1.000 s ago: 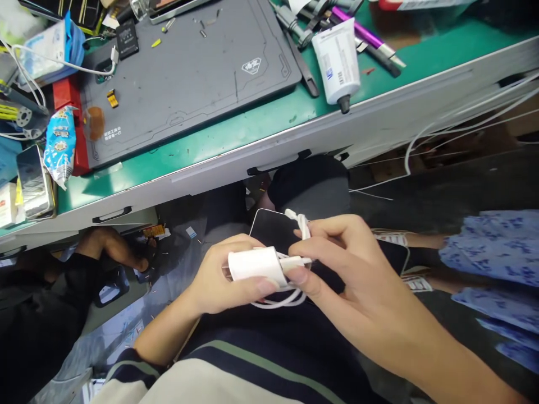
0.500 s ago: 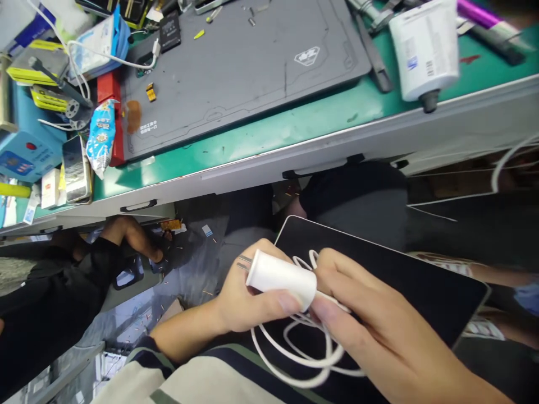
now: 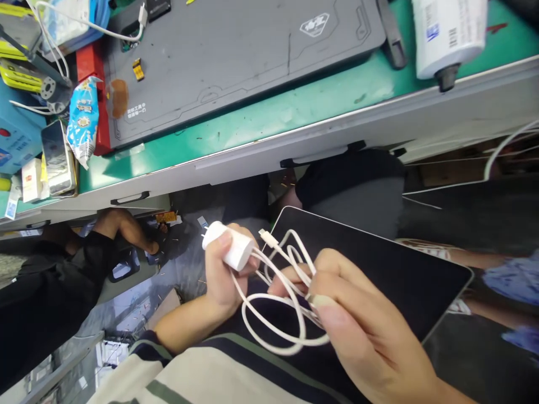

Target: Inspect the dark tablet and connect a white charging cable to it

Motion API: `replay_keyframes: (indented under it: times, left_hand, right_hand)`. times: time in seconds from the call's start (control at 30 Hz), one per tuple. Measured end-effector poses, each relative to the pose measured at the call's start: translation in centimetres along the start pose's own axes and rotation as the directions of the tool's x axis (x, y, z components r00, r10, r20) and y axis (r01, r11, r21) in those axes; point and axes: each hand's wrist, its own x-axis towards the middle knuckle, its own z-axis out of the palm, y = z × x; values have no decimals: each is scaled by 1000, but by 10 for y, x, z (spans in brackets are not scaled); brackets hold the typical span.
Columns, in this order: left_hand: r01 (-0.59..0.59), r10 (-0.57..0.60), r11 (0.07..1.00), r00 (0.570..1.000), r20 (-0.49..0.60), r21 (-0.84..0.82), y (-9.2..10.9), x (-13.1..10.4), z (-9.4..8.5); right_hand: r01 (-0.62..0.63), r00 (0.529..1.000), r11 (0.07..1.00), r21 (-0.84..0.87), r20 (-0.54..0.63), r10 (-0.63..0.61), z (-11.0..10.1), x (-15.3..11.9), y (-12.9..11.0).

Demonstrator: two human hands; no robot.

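Observation:
My left hand (image 3: 223,280) is wrapped round a white charger plug (image 3: 234,247), its metal prongs pointing to the upper left. A white charging cable (image 3: 273,349) runs from the plug's right end and lies in loose loops between my hands. Pinched in the fingers of my right hand (image 3: 357,320) are several strands of that cable. The cable's free connector (image 3: 268,238) sticks up just right of the plug. Beneath the hands, a dark flat tablet-like panel (image 3: 404,269) with a thin light edge rests on my lap.
Ahead stands a green workbench (image 3: 236,132) with a grey work mat (image 3: 227,62). On it lie a white tube (image 3: 450,36), a blue packet (image 3: 83,120) and a phone (image 3: 59,160). A co-worker's leg (image 3: 122,224) is at left; another person's legs are at right.
My left hand has moved left with the plug, away from my right hand. The cable loops have risen and spread between the hands, and the free connector now shows.

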Motion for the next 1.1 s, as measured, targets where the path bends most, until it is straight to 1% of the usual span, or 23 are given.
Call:
replay_keyframes:
  times: [0.07, 0.1, 0.17, 0.23, 0.27, 0.3, 0.37, 0.47, 0.7, 0.83, 0.9, 0.93, 1.0, 1.03, 1.1]
  left_hand:
    - [6, -7, 1000, 1000, -15, -24, 4, 1, 3]
    - [43, -44, 998, 999, -29, -49, 8, 2, 4]
    - [172, -183, 974, 981, -64, -150, 15, 4, 5]
    - [326, -354, 901, 934, -52, -285, 21, 6, 6]
    - [390, -422, 856, 906, -22, -340, 22, 8, 5]
    - [438, -469, 813, 883, 15, -384, 23, 10, 5]
    - [491, -520, 752, 852, 63, -440, 22, 12, 2]
    - [492, -527, 733, 848, 66, -471, 18, 14, -1]
    - [488, -505, 746, 858, 93, -452, 18, 16, -6]
    - [484, -499, 755, 862, 91, -442, 18, 16, -5]
    - [479, -491, 764, 866, 93, -432, 18, 16, -4]
    - [478, -487, 769, 868, 96, -425, 19, 15, -4]
    - [474, -480, 778, 872, 97, -412, 20, 15, -5]
    - [469, -476, 781, 874, 93, -411, 22, 15, -6]
    - [458, -470, 780, 879, 84, -428, 26, 15, -8]
  right_hand:
    - [-51, 999, 995, 91, 5, 51, -1, -4, 1]
    - [-70, 998, 988, 136, 17, 68, -1, -5, 1]
    - [-75, 997, 982, 172, 34, 70, -1, -5, 3]
    - [-23, 999, 992, 127, 38, 18, -1, -2, 6]
    - [13, 1000, 995, 98, 25, -15, -1, 0, 7]
    - [46, 999, 996, 77, 3, -46, 0, 1, 9]
    - [90, 995, 994, 62, -44, -87, 1, 3, 13]
    - [113, 991, 993, 37, -73, -110, 2, 3, 17]
    - [157, 982, 984, -87, -93, -165, 1, 2, 19]
    - [160, 980, 984, -80, -108, -168, 1, 3, 17]
    - [156, 975, 985, -67, -147, -165, 1, 2, 16]
    - [155, 969, 986, -63, -184, -164, 0, 2, 15]
    - [139, 939, 989, -54, -311, -149, -1, 1, 16]
    - [125, 908, 991, -40, -398, -130, -2, 1, 16]
    - [122, 807, 992, 22, -585, -86, -4, 2, 18]
